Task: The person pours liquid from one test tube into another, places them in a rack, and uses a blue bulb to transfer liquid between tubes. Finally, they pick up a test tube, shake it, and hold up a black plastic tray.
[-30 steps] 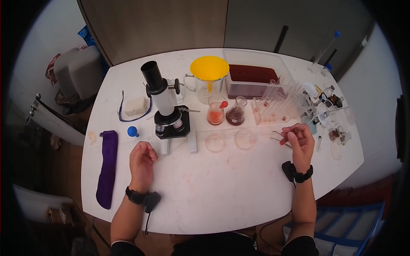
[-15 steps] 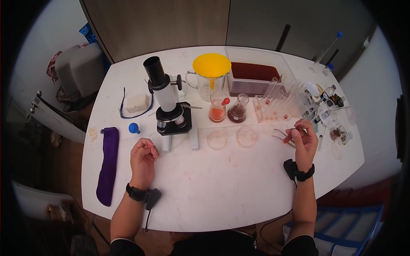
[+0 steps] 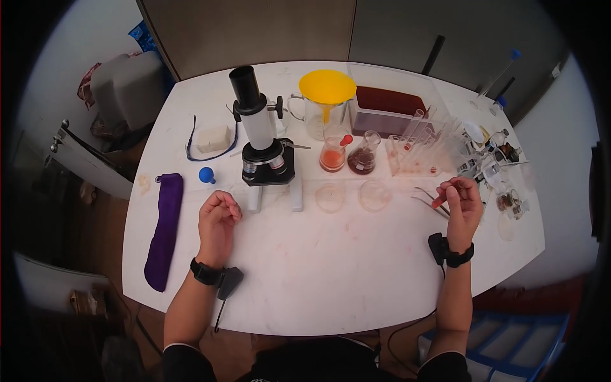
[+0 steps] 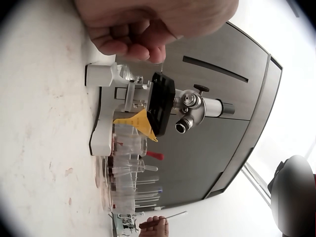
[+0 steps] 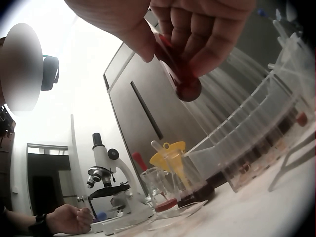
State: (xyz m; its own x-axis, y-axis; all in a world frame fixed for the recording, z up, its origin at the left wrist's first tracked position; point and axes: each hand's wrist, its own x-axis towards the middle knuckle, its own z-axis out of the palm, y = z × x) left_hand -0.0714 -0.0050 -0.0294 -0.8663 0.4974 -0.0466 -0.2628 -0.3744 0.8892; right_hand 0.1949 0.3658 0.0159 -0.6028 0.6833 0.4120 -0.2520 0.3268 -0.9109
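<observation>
My right hand (image 3: 463, 207) pinches a dropper by its red rubber bulb (image 5: 178, 69) over the right side of the table. In the left wrist view the dropper's thin glass tube (image 4: 177, 215) points away from the hand. Slim metal tongs (image 3: 428, 198) lie beside that hand, partly hidden by it. My left hand (image 3: 216, 226) is left of the microscope (image 3: 258, 130), its fingers loosely curled and nothing seen in them. Right of the microscope stand a flask of orange-red liquid (image 3: 332, 158) with a red-bulbed dropper in it and a flask of dark liquid (image 3: 363, 159).
Two petri dishes (image 3: 330, 198) lie before the flasks. A test tube rack (image 3: 407, 167), a jug with a yellow funnel (image 3: 327, 87) and a tub of dark red liquid (image 3: 389, 105) stand behind. Glassware clutters the right edge; a blue bulb (image 3: 206, 174) and purple pouch (image 3: 164, 232) lie left.
The head view has shifted, so the table's things sit higher and further right in it. Both hands keep nearly the same pose, the right still holding the dropper.
</observation>
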